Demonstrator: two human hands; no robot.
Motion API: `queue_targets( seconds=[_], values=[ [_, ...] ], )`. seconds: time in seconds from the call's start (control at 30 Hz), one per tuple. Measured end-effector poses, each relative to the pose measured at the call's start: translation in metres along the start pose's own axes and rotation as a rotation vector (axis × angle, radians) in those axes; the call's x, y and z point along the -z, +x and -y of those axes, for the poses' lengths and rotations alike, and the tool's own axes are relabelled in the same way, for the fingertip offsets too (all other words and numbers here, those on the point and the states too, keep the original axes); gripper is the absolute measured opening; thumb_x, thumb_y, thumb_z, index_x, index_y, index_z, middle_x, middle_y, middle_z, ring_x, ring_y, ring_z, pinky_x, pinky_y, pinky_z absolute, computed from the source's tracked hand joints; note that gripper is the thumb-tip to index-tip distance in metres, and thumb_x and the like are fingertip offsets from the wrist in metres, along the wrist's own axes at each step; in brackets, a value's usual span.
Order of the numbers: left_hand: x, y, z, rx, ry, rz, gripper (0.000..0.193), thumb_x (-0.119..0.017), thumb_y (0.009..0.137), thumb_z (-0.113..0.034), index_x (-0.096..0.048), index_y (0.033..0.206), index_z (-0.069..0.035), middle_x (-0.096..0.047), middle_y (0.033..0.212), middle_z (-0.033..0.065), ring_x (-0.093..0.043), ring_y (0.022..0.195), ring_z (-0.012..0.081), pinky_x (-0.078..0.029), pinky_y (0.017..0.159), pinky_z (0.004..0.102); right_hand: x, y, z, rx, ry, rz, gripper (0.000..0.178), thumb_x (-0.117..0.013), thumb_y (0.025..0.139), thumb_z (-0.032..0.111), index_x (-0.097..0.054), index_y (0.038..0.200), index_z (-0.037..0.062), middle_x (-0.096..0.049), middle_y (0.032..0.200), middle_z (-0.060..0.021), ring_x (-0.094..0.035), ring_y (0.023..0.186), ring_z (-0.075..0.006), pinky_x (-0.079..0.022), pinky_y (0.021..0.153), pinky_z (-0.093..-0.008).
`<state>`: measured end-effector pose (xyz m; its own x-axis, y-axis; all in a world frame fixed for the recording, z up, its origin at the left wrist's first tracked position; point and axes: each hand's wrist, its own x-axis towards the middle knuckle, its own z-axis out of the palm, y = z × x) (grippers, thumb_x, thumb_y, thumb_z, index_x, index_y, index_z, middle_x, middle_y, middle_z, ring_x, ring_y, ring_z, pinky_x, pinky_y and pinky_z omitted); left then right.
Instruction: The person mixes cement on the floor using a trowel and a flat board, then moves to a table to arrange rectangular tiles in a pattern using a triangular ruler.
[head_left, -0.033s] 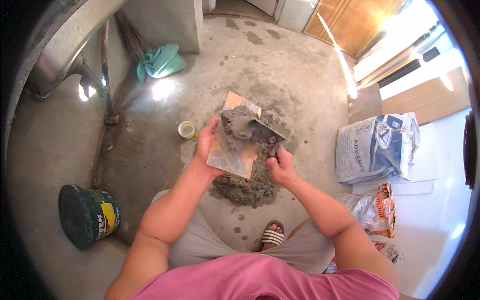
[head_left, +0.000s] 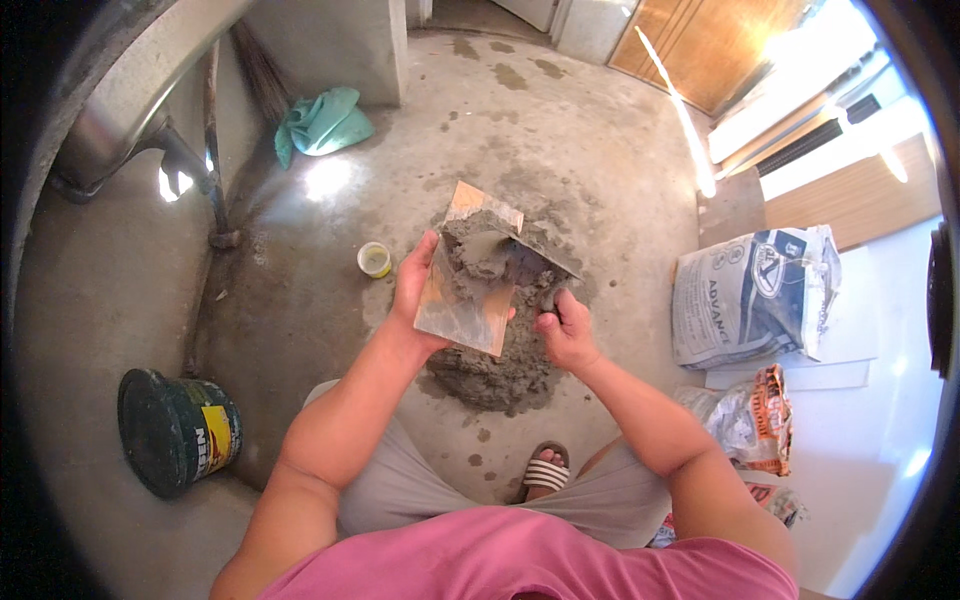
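Note:
My left hand (head_left: pixel 410 285) grips a small rectangular board (head_left: pixel 462 318), its fingers passing underneath and the thumb along the left edge. Grey wet mortar (head_left: pixel 470 262) lies on the board's upper half and smears its lower part. In my right hand (head_left: pixel 570 335) is the handle of a trowel (head_left: pixel 545 257); its blade is tilted and touches the mortar on the board. Below both hands a heap of mortar (head_left: pixel 495 385) rests on the concrete floor, partly hidden by the board.
A small white-and-yellow tub (head_left: pixel 374 260) stands left of the heap. A dark bucket (head_left: pixel 160 430) is at the lower left, a hammer (head_left: pixel 222 238) and a green cloth-like bundle (head_left: pixel 325 122) farther off. Cement bag (head_left: pixel 750 300) and a crumpled orange-and-white bag (head_left: pixel 760 420) stand at right.

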<state>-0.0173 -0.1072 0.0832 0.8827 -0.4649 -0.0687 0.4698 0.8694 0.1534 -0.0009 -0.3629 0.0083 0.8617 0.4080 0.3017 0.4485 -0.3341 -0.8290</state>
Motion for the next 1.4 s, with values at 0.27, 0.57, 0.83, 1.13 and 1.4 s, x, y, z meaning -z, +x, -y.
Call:
queue_targets(
  seconds=[0.27,0.57,0.83,1.13,1.4],
  values=[
    [0.007,0.011,0.003,-0.021,0.017,0.095,0.069,-0.034,0.099,-0.056,-0.042,0.151,-0.012,-0.053,0.145,0.0193,-0.056,0.122,0.0489,-0.045,0.098,0.0707,0.025,0.024,0.034,0.135,-0.197,-0.039,0.035,-0.067,0.094,0.031,-0.049,0.090,0.0011,-0.050,0.076,-0.0165,-0.051,0.066,-0.0365,-0.045,0.061,-0.0406],
    [-0.007,0.008,0.007,-0.020,0.017,0.039,0.068,-0.030,0.103,-0.057,-0.040,0.151,-0.011,-0.053,0.142,0.0206,-0.059,0.118,0.0452,-0.049,0.092,0.0689,0.028,0.024,0.030,-0.040,-0.121,-0.007,0.029,-0.072,0.086,0.016,-0.058,0.107,0.0020,-0.059,0.085,-0.0192,-0.061,0.079,-0.0400,-0.049,0.070,-0.0433],
    [-0.020,-0.005,0.016,0.005,-0.013,0.083,0.070,-0.035,0.101,-0.059,-0.039,0.152,-0.012,-0.051,0.145,0.0209,-0.056,0.121,0.0489,-0.048,0.092,0.0709,0.016,0.035,-0.001,0.089,-0.438,-0.022,0.037,-0.071,0.083,0.013,-0.060,0.117,0.0052,-0.063,0.105,-0.0204,-0.061,0.096,-0.0432,-0.051,0.080,-0.0489],
    [-0.007,-0.013,0.008,-0.008,-0.018,0.043,0.068,-0.038,0.099,-0.058,-0.046,0.148,-0.012,-0.055,0.141,0.0208,-0.059,0.115,0.0501,-0.050,0.089,0.0691,0.007,0.031,-0.024,-0.019,-0.490,-0.077,0.040,-0.070,0.083,0.011,-0.059,0.121,0.0052,-0.062,0.110,-0.0209,-0.060,0.102,-0.0423,-0.050,0.086,-0.0481],
    [0.010,-0.021,-0.013,-0.092,0.059,0.013,0.066,-0.039,0.099,-0.056,-0.047,0.147,-0.011,-0.057,0.138,0.0207,-0.059,0.115,0.0497,-0.050,0.090,0.0681,0.038,0.024,-0.049,-0.167,-0.468,-0.177,0.038,-0.068,0.083,0.009,-0.059,0.119,0.0057,-0.062,0.104,-0.0222,-0.061,0.100,-0.0433,-0.051,0.083,-0.0484]
  ],
)
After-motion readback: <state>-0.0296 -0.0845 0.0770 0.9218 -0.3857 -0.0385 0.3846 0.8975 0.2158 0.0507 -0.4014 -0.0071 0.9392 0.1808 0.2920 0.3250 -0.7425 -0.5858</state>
